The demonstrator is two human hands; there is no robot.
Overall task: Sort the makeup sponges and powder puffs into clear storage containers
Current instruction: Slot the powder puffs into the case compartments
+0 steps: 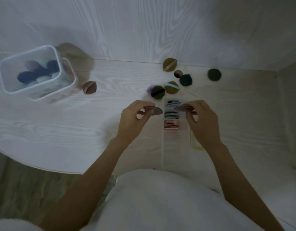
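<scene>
Mauve puffs sit pinched in both your hands: left hand [134,119] grips one [156,111] beside the narrow clear container [183,114], right hand [202,119] holds another [181,107] over its stacked row. Slot each in on edge, upright. Beyond, loose puffs [171,87] wait on the table [60,127]; the sponge tub [29,70] stands far left.

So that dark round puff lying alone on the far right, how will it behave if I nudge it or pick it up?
The dark round puff lies flat, so it would probably slide rather than roll. It looks thin and padded, so likely soft and bendy. The similar puff held by a fingertip pinch of the left hand suggests little weight.
</scene>
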